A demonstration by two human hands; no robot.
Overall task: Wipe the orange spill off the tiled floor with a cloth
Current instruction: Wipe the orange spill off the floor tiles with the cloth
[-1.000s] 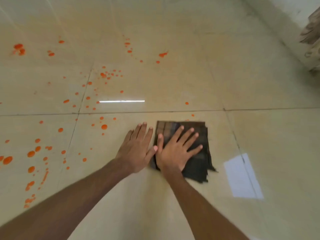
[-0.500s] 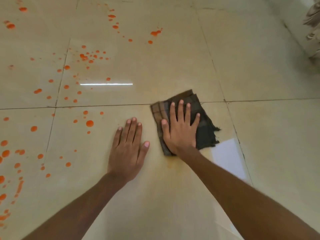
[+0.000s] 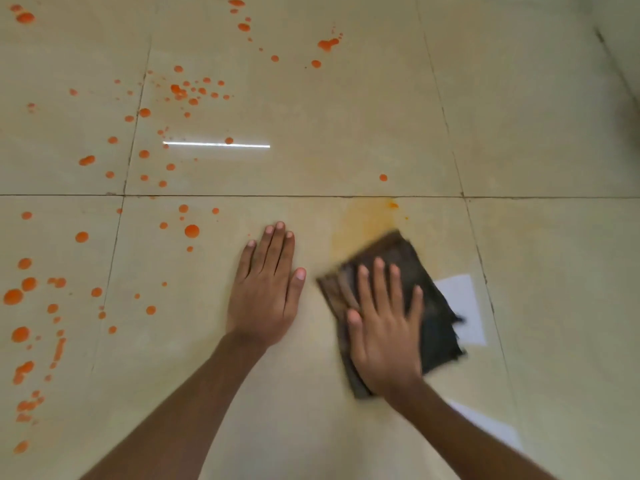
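Observation:
A dark folded cloth lies flat on the beige tiled floor. My right hand presses down on the cloth with fingers spread; the cloth is motion-blurred. A faint yellow-orange smear sits on the tile just beyond the cloth. My left hand rests palm-down on bare tile, left of the cloth and apart from it. Several orange drops dot the floor to the left and far side, with a larger splat at the top.
Grout lines cross the floor. Bright window-light patches lie right of the cloth, and a lamp reflection streak shows farther out. A wall base runs along the top right.
My right hand has dragged the cloth back toward me from the grout line, leaving a yellow-orange smear where it was. My left hand stays planted on the tile.

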